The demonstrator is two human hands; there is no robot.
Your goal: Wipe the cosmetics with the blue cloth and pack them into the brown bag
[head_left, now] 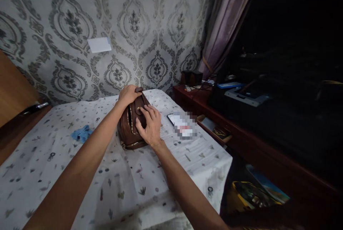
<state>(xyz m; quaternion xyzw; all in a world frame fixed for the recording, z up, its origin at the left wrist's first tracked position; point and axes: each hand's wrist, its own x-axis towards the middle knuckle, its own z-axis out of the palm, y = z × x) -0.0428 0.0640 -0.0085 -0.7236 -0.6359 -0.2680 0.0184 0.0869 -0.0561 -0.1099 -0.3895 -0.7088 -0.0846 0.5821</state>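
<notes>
A brown leather bag (138, 130) with brass-coloured zips lies on the patterned white cloth. One zip on its front gapes partway along, showing a dark slit. My left hand (129, 95) is closed around the bag's far end, where a short brown strap end (138, 89) sticks out by the fingers. On the bag's front rests my right hand (150, 124), thumb and fingers apart, with the fingertips near a small tab with a metal stud (138, 110). What is inside the bag is hidden.
A crumpled blue cloth (81, 133) lies to the left. Right of the bag is a phone (184, 124), its screen partly blurred. Beyond the table edge stands a dark red desk (193, 96) with a drawer (214, 128) pulled out. A wooden panel (16, 87) borders the left.
</notes>
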